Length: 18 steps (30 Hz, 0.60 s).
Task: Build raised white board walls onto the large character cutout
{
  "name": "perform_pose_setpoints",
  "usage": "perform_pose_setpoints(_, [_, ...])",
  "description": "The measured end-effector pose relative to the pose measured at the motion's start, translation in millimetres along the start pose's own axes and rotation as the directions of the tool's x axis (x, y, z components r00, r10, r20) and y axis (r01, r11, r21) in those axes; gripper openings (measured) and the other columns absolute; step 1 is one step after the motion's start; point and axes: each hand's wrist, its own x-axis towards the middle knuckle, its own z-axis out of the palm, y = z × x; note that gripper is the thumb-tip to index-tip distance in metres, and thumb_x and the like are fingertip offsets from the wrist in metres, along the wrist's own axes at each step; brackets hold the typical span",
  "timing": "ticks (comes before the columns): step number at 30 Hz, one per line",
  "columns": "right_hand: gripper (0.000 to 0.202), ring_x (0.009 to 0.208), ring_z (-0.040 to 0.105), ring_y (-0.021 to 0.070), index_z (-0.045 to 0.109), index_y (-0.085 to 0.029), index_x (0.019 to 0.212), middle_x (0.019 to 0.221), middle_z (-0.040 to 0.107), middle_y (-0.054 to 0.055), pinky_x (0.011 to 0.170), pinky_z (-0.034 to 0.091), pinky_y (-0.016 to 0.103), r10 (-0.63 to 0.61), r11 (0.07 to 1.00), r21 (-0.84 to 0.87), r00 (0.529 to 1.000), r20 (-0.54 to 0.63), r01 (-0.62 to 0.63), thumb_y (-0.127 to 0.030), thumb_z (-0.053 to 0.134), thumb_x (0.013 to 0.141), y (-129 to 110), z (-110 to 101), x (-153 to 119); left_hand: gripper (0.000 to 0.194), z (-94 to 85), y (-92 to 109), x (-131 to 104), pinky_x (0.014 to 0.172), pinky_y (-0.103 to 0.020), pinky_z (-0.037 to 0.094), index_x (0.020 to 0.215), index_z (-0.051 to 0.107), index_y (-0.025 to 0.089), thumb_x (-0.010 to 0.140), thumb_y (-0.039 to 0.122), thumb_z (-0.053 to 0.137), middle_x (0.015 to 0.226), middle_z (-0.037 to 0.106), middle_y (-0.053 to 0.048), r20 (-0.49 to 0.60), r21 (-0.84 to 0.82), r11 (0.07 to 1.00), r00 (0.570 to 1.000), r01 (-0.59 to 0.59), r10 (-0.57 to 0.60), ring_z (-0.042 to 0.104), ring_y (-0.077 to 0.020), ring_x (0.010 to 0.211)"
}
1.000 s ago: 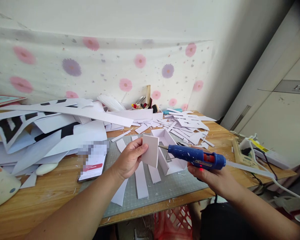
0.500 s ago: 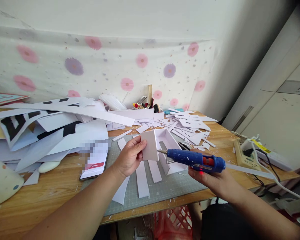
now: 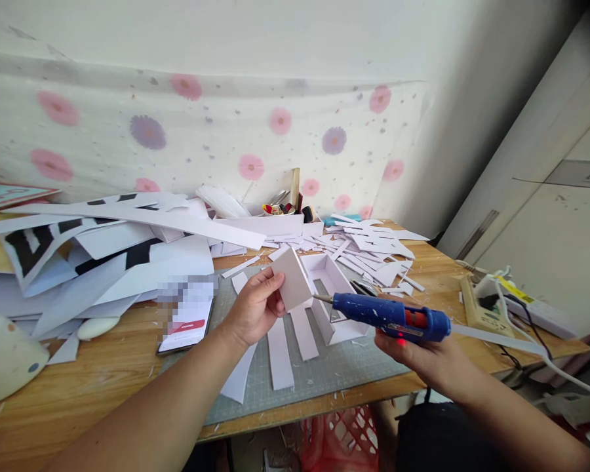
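Between thumb and fingers, my left hand pinches a small white foam board panel, held up at a tilt. My right hand is wrapped round a blue hot glue gun with a red light showing. Its metal nozzle points left and is at the panel's lower right corner; whether it touches cannot be made out. A pale glue stick sticks out of the gun's back end. Behind the panel and gun, an open white foam board box rests on the grey-green cutting mat, partly hidden by them.
White strips lie on the mat beside a phone. Stacked white sheets fill the left side. Scraps are heaped at the back right. A power strip with cables is at the right edge.
The panel has turned counterclockwise in my left hand, so its top leans left. My right hand and the glue gun have shifted slightly right.
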Motion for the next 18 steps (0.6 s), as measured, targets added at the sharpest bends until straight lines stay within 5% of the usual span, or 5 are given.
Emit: perform_pose_setpoints(18, [0.021, 0.06, 0.052, 0.0154, 0.054, -0.021, 0.067, 0.062, 0.051, -0.001, 0.057, 0.048, 0.027, -0.072, 0.997, -0.036, 0.995, -0.065, 0.069, -0.038, 0.059, 0.079, 0.9, 2.6, 1.8, 0.009, 0.4, -3.7, -1.1, 0.038, -0.012, 0.05, 0.086, 0.066, 0.011, 0.079, 0.017, 0.065, 0.061, 0.067, -0.002, 0.036, -0.134, 0.989, 0.997, 0.067, -0.062, 0.06, -0.0076, 0.043])
